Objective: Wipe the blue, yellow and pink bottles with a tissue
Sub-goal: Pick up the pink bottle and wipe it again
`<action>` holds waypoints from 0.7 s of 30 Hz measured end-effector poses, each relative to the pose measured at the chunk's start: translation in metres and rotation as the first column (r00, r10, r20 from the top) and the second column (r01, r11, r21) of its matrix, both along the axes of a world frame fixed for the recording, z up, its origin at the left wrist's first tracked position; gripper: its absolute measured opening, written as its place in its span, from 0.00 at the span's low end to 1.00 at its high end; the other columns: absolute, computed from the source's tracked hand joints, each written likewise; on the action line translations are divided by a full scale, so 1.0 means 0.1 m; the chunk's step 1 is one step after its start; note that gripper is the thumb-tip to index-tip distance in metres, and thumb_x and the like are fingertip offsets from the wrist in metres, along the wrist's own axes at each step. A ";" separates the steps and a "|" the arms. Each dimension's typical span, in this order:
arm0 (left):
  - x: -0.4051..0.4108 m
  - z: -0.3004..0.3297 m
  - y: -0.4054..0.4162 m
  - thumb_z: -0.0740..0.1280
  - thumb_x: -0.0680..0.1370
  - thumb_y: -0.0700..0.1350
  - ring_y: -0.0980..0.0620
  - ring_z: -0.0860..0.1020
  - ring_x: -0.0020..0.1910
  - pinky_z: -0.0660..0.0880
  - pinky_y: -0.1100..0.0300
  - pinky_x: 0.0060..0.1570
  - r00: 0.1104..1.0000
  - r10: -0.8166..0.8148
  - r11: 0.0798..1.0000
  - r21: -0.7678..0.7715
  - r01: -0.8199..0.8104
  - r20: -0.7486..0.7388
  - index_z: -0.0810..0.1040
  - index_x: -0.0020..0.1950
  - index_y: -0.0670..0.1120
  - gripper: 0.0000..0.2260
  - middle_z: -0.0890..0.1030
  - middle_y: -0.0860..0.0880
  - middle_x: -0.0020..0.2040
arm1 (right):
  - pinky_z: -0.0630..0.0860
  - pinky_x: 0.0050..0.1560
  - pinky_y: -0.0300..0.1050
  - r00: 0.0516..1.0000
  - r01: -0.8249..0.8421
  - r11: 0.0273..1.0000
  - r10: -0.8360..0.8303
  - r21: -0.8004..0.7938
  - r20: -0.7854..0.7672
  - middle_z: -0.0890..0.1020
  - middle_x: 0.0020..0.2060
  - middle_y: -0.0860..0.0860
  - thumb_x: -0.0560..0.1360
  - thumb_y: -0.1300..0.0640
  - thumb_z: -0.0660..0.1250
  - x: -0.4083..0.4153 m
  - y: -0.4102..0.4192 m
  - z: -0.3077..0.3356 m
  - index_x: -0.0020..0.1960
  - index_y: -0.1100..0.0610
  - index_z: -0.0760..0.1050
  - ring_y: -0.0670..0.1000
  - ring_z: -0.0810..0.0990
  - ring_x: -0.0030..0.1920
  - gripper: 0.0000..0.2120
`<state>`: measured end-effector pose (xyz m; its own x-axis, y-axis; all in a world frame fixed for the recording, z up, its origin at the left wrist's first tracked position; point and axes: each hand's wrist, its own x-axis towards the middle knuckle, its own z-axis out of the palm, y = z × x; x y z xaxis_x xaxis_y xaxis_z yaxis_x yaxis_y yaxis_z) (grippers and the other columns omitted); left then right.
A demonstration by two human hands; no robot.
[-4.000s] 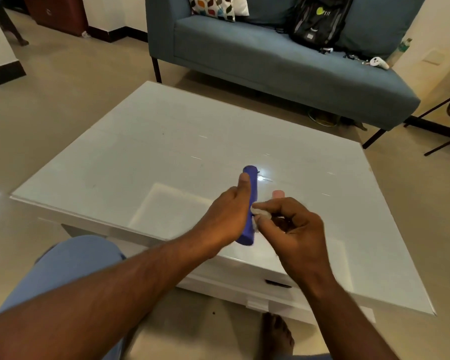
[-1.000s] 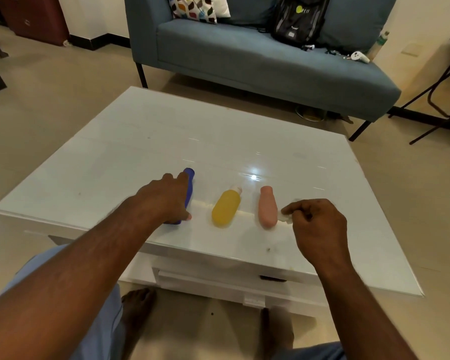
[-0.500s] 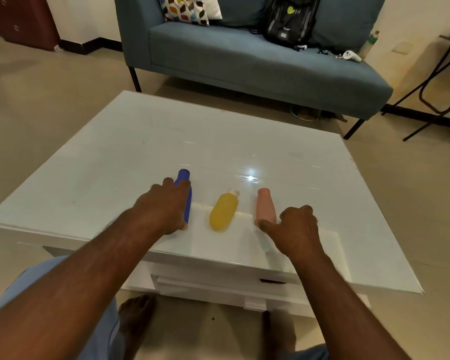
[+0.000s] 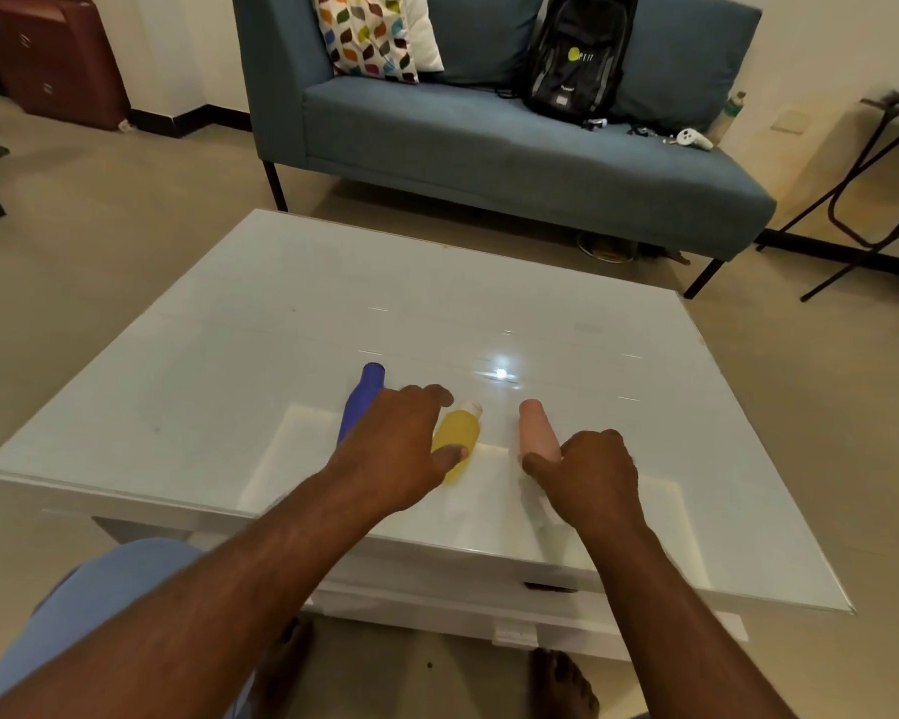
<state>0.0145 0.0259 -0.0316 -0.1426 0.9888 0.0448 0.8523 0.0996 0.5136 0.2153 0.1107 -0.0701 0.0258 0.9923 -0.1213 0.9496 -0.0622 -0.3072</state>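
Three small bottles lie on their sides in a row near my edge of the white table [image 4: 260, 324] — blue bottle [image 4: 360, 402], yellow bottle [image 4: 458, 433], pink bottle [image 4: 538, 428] — within easy reach for wiping in turn. My left hand [image 4: 398, 448] arches over the yellow one, thumb touching its base, fingers curling past its far side, seemingly to pick it up. My right hand [image 4: 590, 477] is curled at the pink bottle's near end — whether it grips the bottle or the tissue, I cannot tell.
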 end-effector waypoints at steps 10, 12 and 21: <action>0.28 0.35 0.01 0.54 0.84 0.58 0.49 0.82 0.53 0.78 0.52 0.61 0.416 0.295 0.955 -0.258 -0.145 0.860 0.69 0.53 0.58 0.07 0.80 0.52 0.49 | 0.80 0.48 0.31 0.734 -0.242 0.948 0.317 0.205 -0.601 0.79 0.55 0.40 0.69 0.37 0.78 -0.11 -0.60 0.33 0.60 0.45 0.82 0.42 0.82 0.53 0.23; 0.32 0.42 0.07 0.52 0.85 0.57 0.46 0.82 0.55 0.77 0.49 0.62 0.354 0.319 0.948 -0.289 -0.137 0.879 0.75 0.60 0.57 0.14 0.84 0.49 0.52 | 0.80 0.53 0.30 0.693 -0.350 0.908 0.417 0.231 -0.588 0.79 0.55 0.36 0.67 0.30 0.74 -0.14 -0.67 0.28 0.58 0.40 0.82 0.40 0.81 0.56 0.24; 0.41 0.27 0.04 0.58 0.84 0.54 0.45 0.82 0.50 0.81 0.56 0.47 0.176 0.348 0.938 -0.344 -0.053 0.921 0.78 0.55 0.46 0.14 0.82 0.42 0.53 | 0.82 0.52 0.33 0.544 -0.095 0.879 0.438 0.467 -0.716 0.86 0.55 0.42 0.80 0.64 0.72 -0.07 -0.53 0.36 0.61 0.45 0.84 0.44 0.86 0.55 0.17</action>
<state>0.0551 0.0295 -0.0050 -0.1217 0.8780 -0.4629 -0.3597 0.3956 0.8450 0.2086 0.0572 -0.0345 -0.1809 0.9064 0.3817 0.2662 0.4187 -0.8682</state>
